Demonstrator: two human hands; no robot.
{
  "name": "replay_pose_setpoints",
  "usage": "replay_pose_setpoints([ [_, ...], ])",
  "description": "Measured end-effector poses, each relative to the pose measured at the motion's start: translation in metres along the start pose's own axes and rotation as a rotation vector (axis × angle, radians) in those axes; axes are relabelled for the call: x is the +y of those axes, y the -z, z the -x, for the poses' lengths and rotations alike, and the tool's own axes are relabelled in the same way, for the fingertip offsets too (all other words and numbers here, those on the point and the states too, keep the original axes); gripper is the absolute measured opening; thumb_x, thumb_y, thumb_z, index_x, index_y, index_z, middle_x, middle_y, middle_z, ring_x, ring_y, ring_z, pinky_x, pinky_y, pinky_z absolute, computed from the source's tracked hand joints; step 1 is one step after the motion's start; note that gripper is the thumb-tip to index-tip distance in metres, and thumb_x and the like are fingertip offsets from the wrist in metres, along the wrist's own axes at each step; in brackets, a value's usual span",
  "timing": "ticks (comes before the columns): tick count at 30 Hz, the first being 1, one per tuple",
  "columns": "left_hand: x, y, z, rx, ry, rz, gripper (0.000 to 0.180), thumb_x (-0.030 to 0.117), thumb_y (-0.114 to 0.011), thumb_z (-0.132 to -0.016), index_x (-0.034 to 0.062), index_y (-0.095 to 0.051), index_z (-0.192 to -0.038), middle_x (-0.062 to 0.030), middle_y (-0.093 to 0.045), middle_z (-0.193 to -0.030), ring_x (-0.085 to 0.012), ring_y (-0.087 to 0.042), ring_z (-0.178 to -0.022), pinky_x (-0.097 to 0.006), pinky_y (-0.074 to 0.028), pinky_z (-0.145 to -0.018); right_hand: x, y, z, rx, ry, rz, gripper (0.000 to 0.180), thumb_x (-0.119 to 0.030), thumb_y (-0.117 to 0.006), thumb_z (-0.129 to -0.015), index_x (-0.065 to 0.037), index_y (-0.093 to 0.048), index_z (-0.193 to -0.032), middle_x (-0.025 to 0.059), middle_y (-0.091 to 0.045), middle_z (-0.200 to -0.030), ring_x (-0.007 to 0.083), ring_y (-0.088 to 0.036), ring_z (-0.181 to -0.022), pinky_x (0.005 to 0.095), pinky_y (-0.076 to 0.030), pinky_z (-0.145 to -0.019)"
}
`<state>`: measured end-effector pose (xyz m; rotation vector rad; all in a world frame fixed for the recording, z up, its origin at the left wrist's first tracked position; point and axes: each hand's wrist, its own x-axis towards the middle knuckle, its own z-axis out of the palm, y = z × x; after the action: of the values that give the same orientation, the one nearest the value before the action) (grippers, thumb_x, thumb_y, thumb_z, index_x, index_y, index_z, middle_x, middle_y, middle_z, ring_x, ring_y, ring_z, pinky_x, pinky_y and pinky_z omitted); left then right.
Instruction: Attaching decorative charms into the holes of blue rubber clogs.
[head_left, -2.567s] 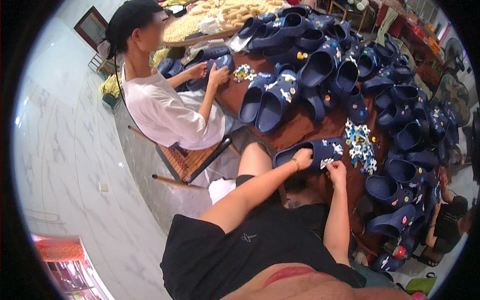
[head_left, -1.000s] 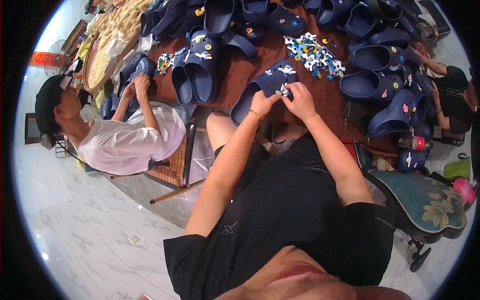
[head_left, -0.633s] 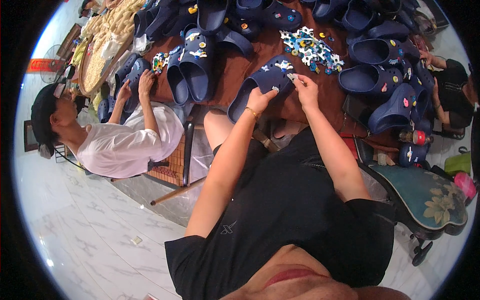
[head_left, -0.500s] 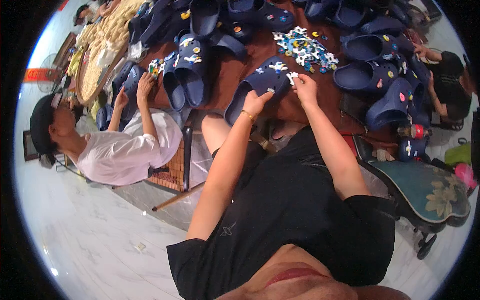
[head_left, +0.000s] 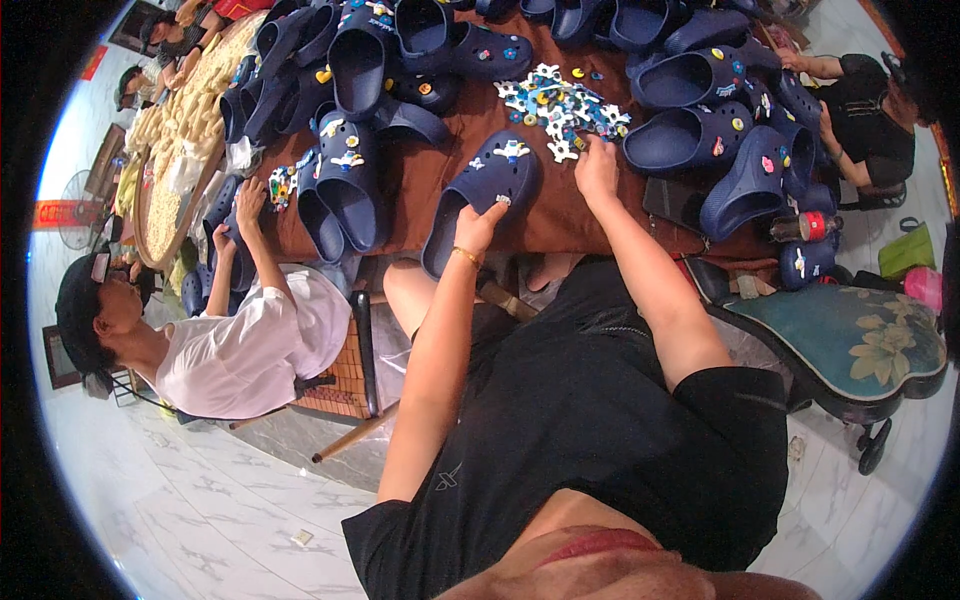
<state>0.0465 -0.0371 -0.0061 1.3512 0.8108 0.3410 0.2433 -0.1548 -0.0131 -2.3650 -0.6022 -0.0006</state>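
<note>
My left hand grips a navy clog by its near side, thumb on top beside a small pale charm. A white figure charm sits on the clog's toe. To the right, my right hand reaches to the near edge of a heap of colourful shoe charms. Its fingers are drawn together there, and what lies between the fingertips is hidden. Just left of those fingers is a white charm, apart from them.
Decorated navy clogs crowd the brown cloth left, right and behind. At left a person in white handles a clog; another in black works at right. A bottle and a green padded chair stand right.
My right hand has moved from beside the clog's toe, where a white charm showed at its fingertips, to the heap's near edge. My left hand keeps its grip. The whole view has shifted.
</note>
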Motion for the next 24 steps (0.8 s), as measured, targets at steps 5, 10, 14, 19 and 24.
replay_pose_setpoints([
  [5,0.014,-0.010,0.008,-0.007,-0.035,-0.003,0.026,0.011,-0.062,-0.077,-0.0023,-0.060,-0.099,-0.0051,-0.062,-0.095,-0.0157,-0.058,-0.082,-0.029,-0.045,-0.074,0.014,0.010,-0.010,-0.038,0.009,0.334,0.029,-0.012,-0.038,-0.087,-0.003,-0.042,-0.114,0.0198,-0.044,-0.108,0.0358,-0.057,-0.087,0.0431,-0.048,-0.072],
  [10,0.000,-0.004,-0.001,0.001,-0.038,-0.090,0.027,0.013,-0.063,-0.076,-0.0012,-0.060,-0.099,-0.0051,-0.062,-0.096,-0.0156,-0.057,-0.084,-0.029,-0.044,-0.076,0.016,0.012,-0.011,-0.092,0.055,0.377,0.022,-0.013,-0.043,-0.085,-0.002,-0.048,-0.103,0.0196,-0.051,-0.093,0.0356,-0.059,-0.079,0.0441,-0.049,-0.067],
  [14,0.033,-0.015,0.016,0.018,0.020,-0.068,0.027,0.013,-0.064,-0.076,-0.0014,-0.061,-0.098,-0.0054,-0.062,-0.095,-0.0157,-0.057,-0.084,-0.029,-0.044,-0.076,0.011,0.008,0.000,0.077,0.349,-0.129,0.018,-0.011,-0.053,-0.079,-0.001,-0.055,-0.093,0.0190,-0.058,-0.082,0.0338,-0.059,-0.076,0.0427,-0.049,-0.065],
  [19,0.025,-0.007,0.009,-0.019,0.043,-0.117,0.027,0.014,-0.064,-0.076,-0.0023,-0.060,-0.097,-0.0057,-0.062,-0.094,-0.0149,-0.057,-0.083,-0.029,-0.044,-0.074,-0.050,-0.007,0.046,-0.475,-0.224,-0.954,0.014,-0.006,-0.052,-0.083,0.002,-0.057,-0.093,0.0073,-0.060,-0.072,0.0124,-0.059,-0.059,0.0242,-0.049,-0.052],
  [24,0.012,-0.010,0.001,-0.046,0.006,-0.062,0.025,0.013,-0.064,-0.076,0.0001,-0.061,-0.097,-0.0036,-0.062,-0.093,-0.0134,-0.057,-0.081,-0.028,-0.044,-0.072,-0.050,-0.018,0.060,-0.207,0.099,-0.579,0.012,-0.003,-0.057,-0.077,0.001,-0.060,-0.089,0.0075,-0.059,-0.078,0.0155,-0.060,-0.066,0.0277,-0.049,-0.059],
])
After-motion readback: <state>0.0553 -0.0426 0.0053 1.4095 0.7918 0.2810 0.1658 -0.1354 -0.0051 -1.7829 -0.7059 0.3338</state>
